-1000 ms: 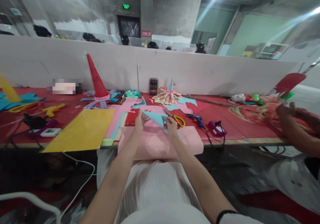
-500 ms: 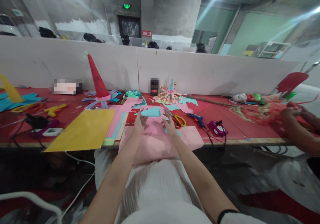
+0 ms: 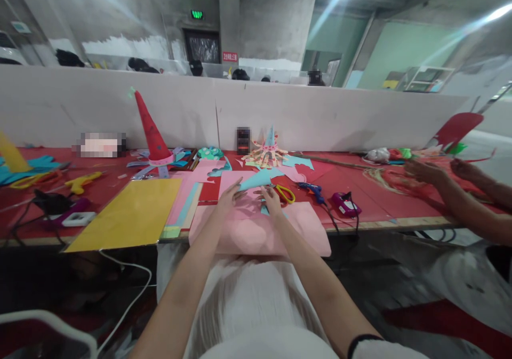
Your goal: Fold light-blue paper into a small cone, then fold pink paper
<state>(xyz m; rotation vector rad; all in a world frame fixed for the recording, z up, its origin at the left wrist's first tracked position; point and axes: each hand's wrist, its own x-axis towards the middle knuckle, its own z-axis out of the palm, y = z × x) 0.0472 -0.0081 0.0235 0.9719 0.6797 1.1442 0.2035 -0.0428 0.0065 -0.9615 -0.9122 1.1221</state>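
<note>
A light blue sheet of paper (image 3: 259, 178), rolled into a narrow cone-like shape, is held up over the pink sheets in front of me. My left hand (image 3: 229, 200) pinches its left end, fingers closed on it. Just under its lower edge is my right hand (image 3: 272, 200), fingers spread and pointing left; whether they touch the paper is hard to see. Yellow-handled scissors (image 3: 285, 194) lie right beside that hand. Beneath both hands, pink paper (image 3: 304, 228) hangs over the table's front edge, with small blue scraps on it.
A yellow sheet (image 3: 128, 209) lies left, before a red cone hat (image 3: 151, 129). Behind my hands stands a decorated blue cone (image 3: 271, 137). Right are a blue glue gun (image 3: 312, 191) and a purple device (image 3: 346, 204). A co-worker's hands (image 3: 426, 171) handle reddish strands farther right.
The blue paper has turned, its right end now pointing up and right. My right hand has left that end and sits below it. The co-worker's hands have moved left.
</note>
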